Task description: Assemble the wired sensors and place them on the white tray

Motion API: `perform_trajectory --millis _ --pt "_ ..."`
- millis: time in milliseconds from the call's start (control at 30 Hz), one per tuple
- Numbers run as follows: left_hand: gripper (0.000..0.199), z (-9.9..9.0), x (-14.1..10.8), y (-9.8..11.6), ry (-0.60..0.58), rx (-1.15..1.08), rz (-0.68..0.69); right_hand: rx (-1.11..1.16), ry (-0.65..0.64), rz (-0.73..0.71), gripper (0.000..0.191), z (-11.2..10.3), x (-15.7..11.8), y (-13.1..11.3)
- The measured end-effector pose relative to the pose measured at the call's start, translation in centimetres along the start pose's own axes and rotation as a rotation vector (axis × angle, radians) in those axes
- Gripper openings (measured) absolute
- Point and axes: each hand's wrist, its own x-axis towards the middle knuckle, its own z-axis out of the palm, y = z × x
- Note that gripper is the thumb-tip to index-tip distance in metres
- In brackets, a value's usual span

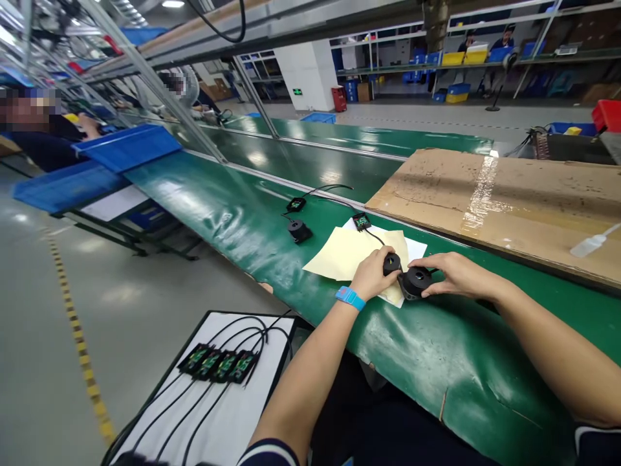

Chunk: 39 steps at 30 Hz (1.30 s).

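Note:
My left hand [372,274] is closed around a small black round housing [392,263] with a hole in its top. A cable leads from near it to a black-cased circuit board [361,221] just behind. My right hand [453,275] grips a second black round housing [417,281] between thumb and fingers, close beside the first. Under the left hand lie a sheet of yellow paper [334,252] and white paper [417,249]. Farther left on the green bench [242,226] sit another black round housing [298,231] and its circuit board [295,205].
Flattened cardboard [427,188] covers the back right, with a white plastic bottle [588,246] on it. At lower left, several cabled circuit boards [220,366] rest on a white-topped surface [233,414]. Blue trays [130,152] and a co-worker [43,129] are at far left.

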Motion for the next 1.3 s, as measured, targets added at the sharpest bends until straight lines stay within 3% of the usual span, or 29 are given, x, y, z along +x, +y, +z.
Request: perform_trajectory --millis 133,267,500,600,700,867,933,1000,1067,1133,1300 --pt "0.048 -4.2 -2.7 -1.3 -0.170 -0.080 0.058 0.077 -0.068 -0.073 0.068 -1.2 1.9 -0.3" --pt "0.051 -7.5 -5.7 -2.0 -0.274 -0.109 0.067 0.108 -0.114 -0.127 0.068 -1.1 4.1 -1.0" --pt "0.046 -8.6 -8.5 -1.6 -0.127 -0.071 -0.009 0.119 -0.308 -0.375 0.050 -0.3 7.0 -6.8" --pt "0.045 -9.0 -9.1 -1.6 -0.104 -0.074 -0.022 0.078 -0.370 -0.426 0.053 0.8 8.0 -8.6" --pt "0.043 -9.7 -9.4 -1.6 -0.119 -0.078 -0.033 -0.033 -0.356 -0.421 0.059 2.6 9.0 -8.9" --pt "0.035 -9.9 -11.3 0.0 -0.056 -0.032 -0.083 -0.079 -0.283 -0.389 0.064 4.7 8.8 -8.0" --pt "0.044 -9.4 -12.4 1.3 -0.051 0.036 -0.121 -0.049 -0.288 -0.416 0.071 4.3 8.5 -7.1" --pt "0.055 -8.8 -13.3 2.8 -0.103 0.126 -0.180 -0.012 -0.250 -0.445 0.063 3.3 9.2 -5.7" --pt "0.061 -8.2 -13.6 4.1 -0.161 0.207 -0.244 -0.029 -0.119 -0.418 0.040 1.9 11.5 -3.5" --pt "0.060 -7.8 -13.5 5.2 -0.200 0.267 -0.285 -0.102 0.008 -0.343 0.041 1.1 15.4 -1.1" --pt "0.045 -7.8 -12.3 6.0 -0.286 0.326 -0.340 -0.265 0.055 -0.305 0.036 1.8 25.4 3.2"
